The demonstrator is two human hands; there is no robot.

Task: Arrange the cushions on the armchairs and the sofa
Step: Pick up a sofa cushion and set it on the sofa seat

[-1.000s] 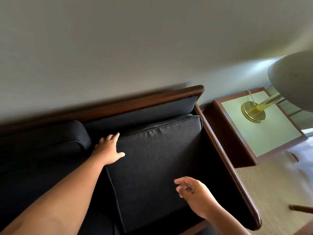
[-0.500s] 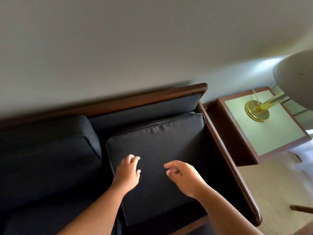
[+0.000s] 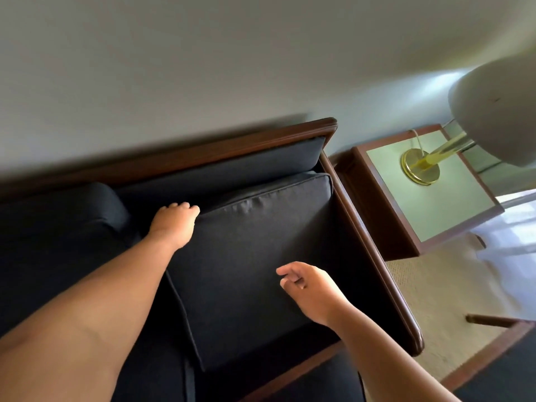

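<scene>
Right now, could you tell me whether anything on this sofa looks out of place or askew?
Yes: the right back cushion tilts forward, leaving a gap to the sofa back. The left hand rests on its top corner.

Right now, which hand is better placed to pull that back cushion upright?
Left. The left hand already rests on the cushion at its top left corner, beside the backrest. The right hand hovers loosely curled over its lower face, probably gripping nothing.

Dark cushions on a wood-framed sofa

A black piped back cushion point(image 3: 255, 256) leans tilted at the right end of the sofa point(image 3: 374, 242), beside its wooden arm; another black cushion point(image 3: 58, 224) sits to its left against the back.
</scene>
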